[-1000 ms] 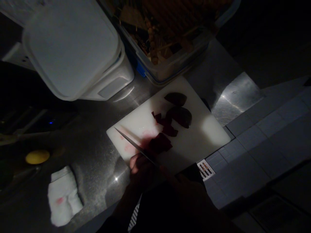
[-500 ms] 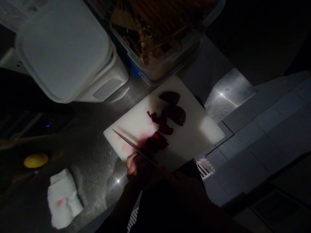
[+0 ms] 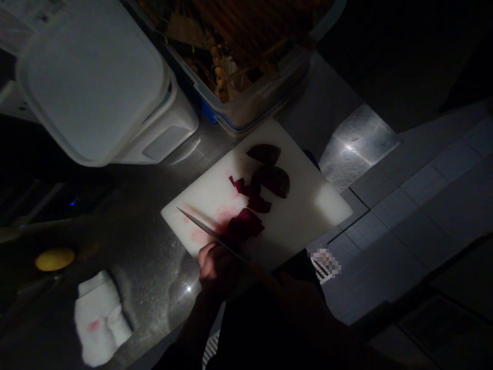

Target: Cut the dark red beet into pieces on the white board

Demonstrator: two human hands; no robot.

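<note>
The curled left hand (image 3: 217,270) lay just below a long steel kitchen knife (image 3: 204,228), seemingly placed to steady the dark red beetroot chunks (image 3: 244,226) ahead of it. The shadowed right hand (image 3: 287,295) was too dark to tell whether it gripped the handle.

Dark red beetroot pieces (image 3: 269,181) on a white cutting board (image 3: 304,216) smeared pink at the left, a steel-grey knife (image 3: 204,228), a white cloth (image 3: 100,324) with one pink blotch, a yellow oval object (image 3: 54,259), and grey tiles (image 3: 400,226) in a grid on the right
</note>
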